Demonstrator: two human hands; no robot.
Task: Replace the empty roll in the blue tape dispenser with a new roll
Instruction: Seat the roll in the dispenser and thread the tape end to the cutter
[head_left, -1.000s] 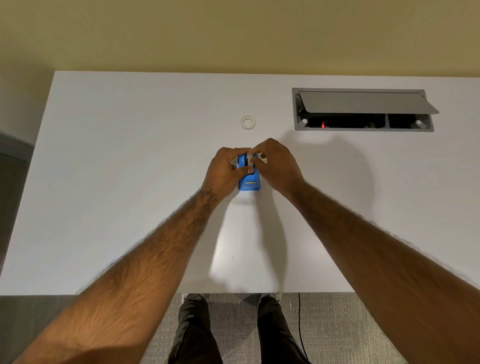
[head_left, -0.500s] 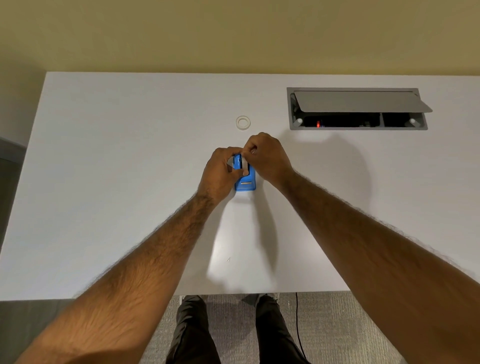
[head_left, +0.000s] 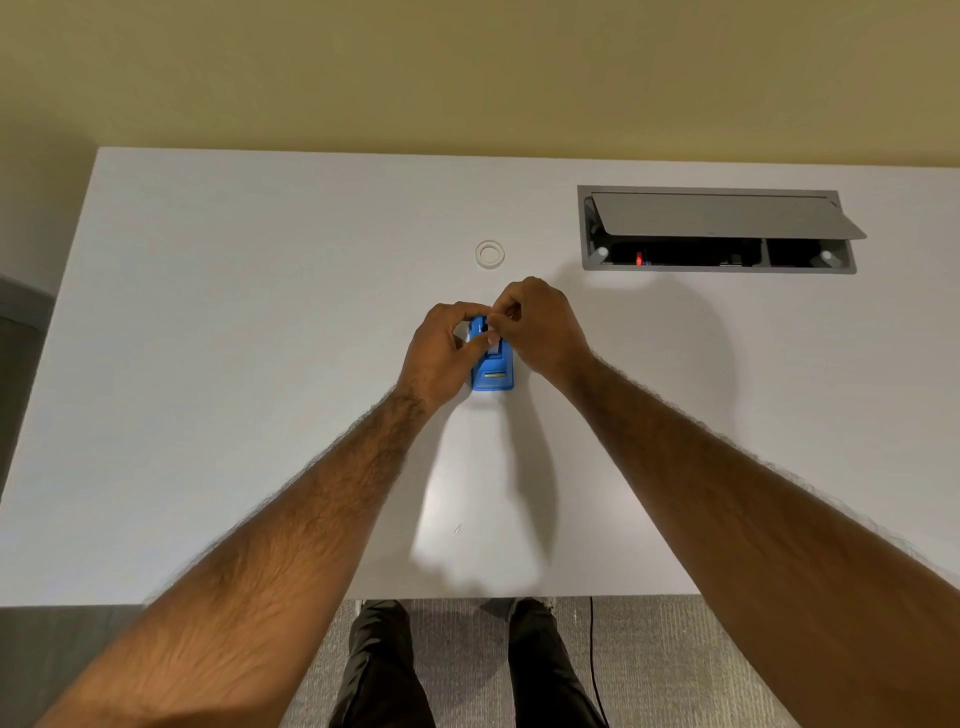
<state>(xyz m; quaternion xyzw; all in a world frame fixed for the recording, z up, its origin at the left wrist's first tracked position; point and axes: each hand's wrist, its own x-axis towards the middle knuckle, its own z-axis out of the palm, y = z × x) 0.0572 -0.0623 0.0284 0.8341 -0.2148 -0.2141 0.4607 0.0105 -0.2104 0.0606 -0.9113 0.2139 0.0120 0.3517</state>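
The blue tape dispenser stands mid-bench. The left hand grips its side. The right hand's fingertips pinch a pale roll in its top. The dispenser's label is too small to read. A white ring lies beyond, apart.

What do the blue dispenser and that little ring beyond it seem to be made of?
Blue dispenser: likely moulded plastic, by its even bright colour and smooth, faintly shiny surface. Ring: pale and see-through-looking, perhaps clear tape or plastic; too small to tell.
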